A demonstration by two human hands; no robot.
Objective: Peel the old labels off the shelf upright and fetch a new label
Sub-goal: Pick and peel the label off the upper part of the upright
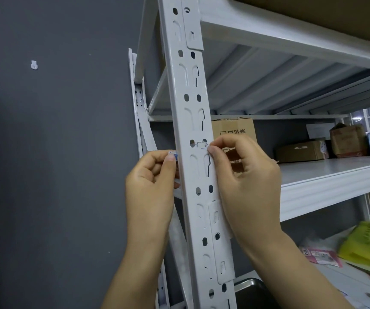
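Upright (184,175): curled fingers (212,150) (perhaps on label (202,144))

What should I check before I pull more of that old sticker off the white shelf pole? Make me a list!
1. Right hand pinches the old label at its end on the upright: ok.
2. Left hand holds the peeled scrap clear of the work: ok.
3. Old label all gone: not ok, a strip with pen marks remains.
4. Strip will come off whole: cannot tell.
5. New label within reach: cannot tell, none in view.
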